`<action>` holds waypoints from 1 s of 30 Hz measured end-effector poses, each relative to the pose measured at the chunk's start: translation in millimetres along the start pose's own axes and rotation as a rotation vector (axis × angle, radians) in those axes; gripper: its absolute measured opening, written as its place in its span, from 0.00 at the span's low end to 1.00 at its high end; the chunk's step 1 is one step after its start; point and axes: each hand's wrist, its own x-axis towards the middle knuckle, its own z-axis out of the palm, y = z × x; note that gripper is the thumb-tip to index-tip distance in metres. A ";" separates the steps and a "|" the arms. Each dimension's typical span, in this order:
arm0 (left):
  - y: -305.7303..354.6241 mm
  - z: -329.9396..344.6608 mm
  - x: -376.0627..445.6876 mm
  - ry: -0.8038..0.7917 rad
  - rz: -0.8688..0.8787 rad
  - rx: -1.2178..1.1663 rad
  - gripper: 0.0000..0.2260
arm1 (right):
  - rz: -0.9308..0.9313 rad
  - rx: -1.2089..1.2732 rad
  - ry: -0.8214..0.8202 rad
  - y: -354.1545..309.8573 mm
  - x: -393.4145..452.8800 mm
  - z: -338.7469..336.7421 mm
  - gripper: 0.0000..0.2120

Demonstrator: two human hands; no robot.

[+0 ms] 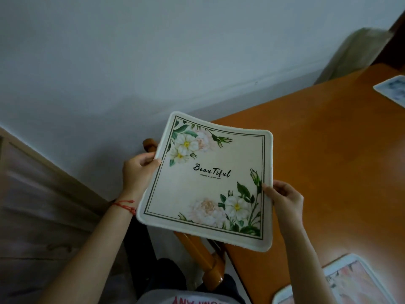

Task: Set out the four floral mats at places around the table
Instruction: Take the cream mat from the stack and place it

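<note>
Gripping cream floral mat (210, 178) two-handed, aloft.

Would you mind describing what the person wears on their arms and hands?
Both forearms are bare, with no sleeves in view. The left wrist carries a thin red string bracelet, knotted with loose ends. The left hand and right hand show no gloves or rings.

Left hand (140, 170) and right hand (285, 198) raised, fingers pinched closed (red string on left wrist).

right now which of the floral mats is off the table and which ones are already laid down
The cream mat printed "Beautiful", held by the left hand and right hand. The pink mat and blue mat lie flat on the table.
</note>
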 end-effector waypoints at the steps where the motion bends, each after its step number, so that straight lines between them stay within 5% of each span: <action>1: 2.5 6.9 6.5 -0.024 0.012 0.008 0.10 | 0.002 0.009 0.022 0.6 2.2 -1.3 0.07; 18: 8.7 151.6 146.9 -0.540 0.076 0.142 0.12 | 0.189 0.102 0.497 31.1 41.2 19.5 0.06; 30: -0.2 222.0 174.8 -0.798 0.135 0.292 0.11 | 0.309 0.131 0.747 61.3 46.7 41.4 0.07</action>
